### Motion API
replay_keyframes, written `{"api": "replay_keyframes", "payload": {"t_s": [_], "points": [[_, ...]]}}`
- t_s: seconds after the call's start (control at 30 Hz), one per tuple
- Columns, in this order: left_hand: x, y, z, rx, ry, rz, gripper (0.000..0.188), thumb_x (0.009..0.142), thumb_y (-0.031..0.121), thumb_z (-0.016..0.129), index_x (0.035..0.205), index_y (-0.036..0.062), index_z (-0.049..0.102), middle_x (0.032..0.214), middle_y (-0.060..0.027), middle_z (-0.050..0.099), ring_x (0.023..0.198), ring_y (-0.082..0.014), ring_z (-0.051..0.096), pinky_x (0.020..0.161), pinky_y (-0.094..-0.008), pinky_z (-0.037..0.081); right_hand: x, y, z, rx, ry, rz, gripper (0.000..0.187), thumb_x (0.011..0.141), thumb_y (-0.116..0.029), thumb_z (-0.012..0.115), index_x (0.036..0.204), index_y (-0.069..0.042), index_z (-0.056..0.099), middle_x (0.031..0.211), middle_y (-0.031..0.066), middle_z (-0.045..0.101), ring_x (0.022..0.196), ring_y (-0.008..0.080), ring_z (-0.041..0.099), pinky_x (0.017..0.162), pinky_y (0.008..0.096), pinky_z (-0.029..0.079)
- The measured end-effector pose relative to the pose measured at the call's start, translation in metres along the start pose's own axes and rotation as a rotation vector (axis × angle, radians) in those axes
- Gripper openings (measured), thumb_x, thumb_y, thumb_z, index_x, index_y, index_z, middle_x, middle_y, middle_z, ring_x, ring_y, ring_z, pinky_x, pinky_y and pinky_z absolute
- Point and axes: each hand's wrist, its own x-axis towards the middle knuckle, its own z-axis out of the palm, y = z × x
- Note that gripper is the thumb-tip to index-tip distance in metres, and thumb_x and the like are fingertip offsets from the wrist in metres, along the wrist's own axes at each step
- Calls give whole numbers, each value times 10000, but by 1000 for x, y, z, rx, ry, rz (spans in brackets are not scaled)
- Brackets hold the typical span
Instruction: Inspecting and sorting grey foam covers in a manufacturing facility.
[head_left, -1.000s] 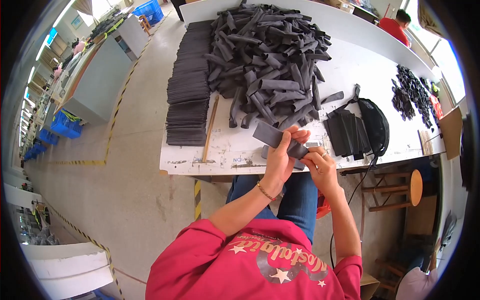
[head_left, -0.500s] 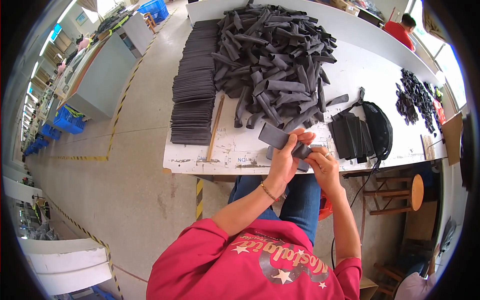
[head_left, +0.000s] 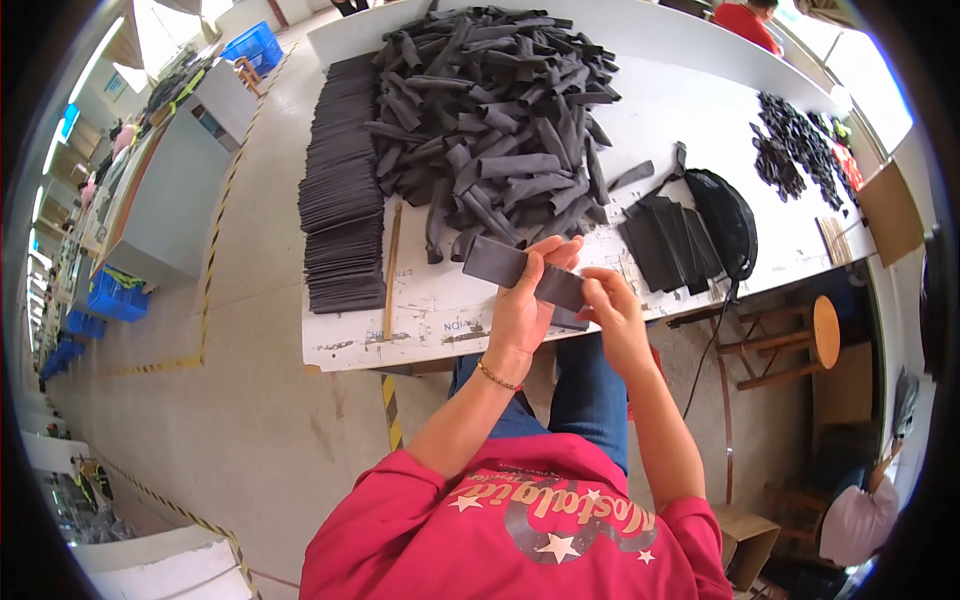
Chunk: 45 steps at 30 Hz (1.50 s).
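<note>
Over the table's front edge, my left hand [head_left: 522, 305] grips a flat dark grey fabric strip [head_left: 495, 264], thumb on top and fingers beneath. My right hand [head_left: 618, 315] pinches the strip's right end between thumb and fingers. Stretched between both hands, the strip lies nearly straight and slants down to the right. Partly hidden below it, another dark grey piece [head_left: 568, 320] shows near the table edge. Beyond my hands rises a large heap of loose, tube-like dark grey fabric pieces [head_left: 500, 120].
Left of the heap runs a long neat stack of flat dark pieces [head_left: 342, 190], with a wooden stick [head_left: 392, 280] beside it. Flat black pieces [head_left: 665, 240] and a black pouch [head_left: 722, 225] lie to the right. A wooden stool [head_left: 825, 332] stands at the right of the table.
The strip's right part was bent up between my hands and is now laid out flat. My right fingers have shifted along to its end. The whole view has also swung slightly.
</note>
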Motion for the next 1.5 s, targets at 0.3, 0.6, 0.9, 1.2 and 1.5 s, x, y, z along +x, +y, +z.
{"api": "replay_keyframes", "payload": {"t_s": [0.3,0.6,0.9,1.2,1.5], "points": [[-16,29,-36,133,192,80,252,906,140,661,1071,-45,614,978,-191,681,971,-316,671,872,-373,551,2,7,-4,-485,43,-746,136,749,57,732,850,13,652,814,80,633,756,185,593,685,290,464],[-16,41,-36,167,103,89,168,933,109,611,1040,-17,643,979,-181,687,957,-322,676,876,-397,549,2,13,-7,-458,11,-709,163,729,73,733,867,9,676,820,86,644,746,184,609,687,274,480],[-18,47,-33,138,172,111,169,952,104,576,1027,-32,643,965,-190,684,925,-324,675,884,-427,542,-2,10,-7,-416,-22,-526,70,803,10,706,870,12,684,769,43,652,738,120,587,690,250,457],[-7,31,-47,164,387,-74,148,928,93,614,979,-40,653,929,-145,697,855,-265,677,826,-310,519,22,37,-23,-148,-2,11,154,863,-145,701,848,7,710,744,-25,628,679,54,510,625,225,397],[3,-4,-81,1601,280,547,117,802,55,713,912,39,677,804,-61,575,688,-196,565,645,-290,470,21,90,-41,-968,188,-183,272,776,-214,754,906,-16,622,790,145,614,718,293,609,659,385,481]]}}
